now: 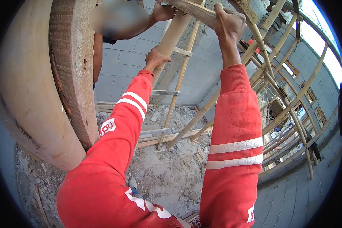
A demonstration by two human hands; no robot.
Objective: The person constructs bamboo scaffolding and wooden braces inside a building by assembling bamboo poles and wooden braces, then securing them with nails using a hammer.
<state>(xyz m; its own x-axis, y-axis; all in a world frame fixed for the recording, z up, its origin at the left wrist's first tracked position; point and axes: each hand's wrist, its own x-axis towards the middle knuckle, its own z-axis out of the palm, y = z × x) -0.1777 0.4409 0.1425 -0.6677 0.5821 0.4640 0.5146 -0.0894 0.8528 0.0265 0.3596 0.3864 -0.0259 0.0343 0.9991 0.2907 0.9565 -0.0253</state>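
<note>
My left hand (155, 59) is wrapped round a thick bamboo pole (174, 36) that slants up at the top centre. Higher up and to the right, my right hand (229, 23) is closed on the end of a wooden board (197, 10), which lies across the top of the pole. Another person's hand (164, 11) is by the board's left end, with the fingers spread near it. That person's arm and dark sleeve show behind a rough timber beam.
The rough timber beam (75, 68) and a large bamboo trunk (30, 91) stand close on the left. Bamboo scaffolding (269, 68) fills the right side. A bamboo ladder (174, 97) leans by the grey block wall (129, 57). Rubble (163, 167) covers the ground below.
</note>
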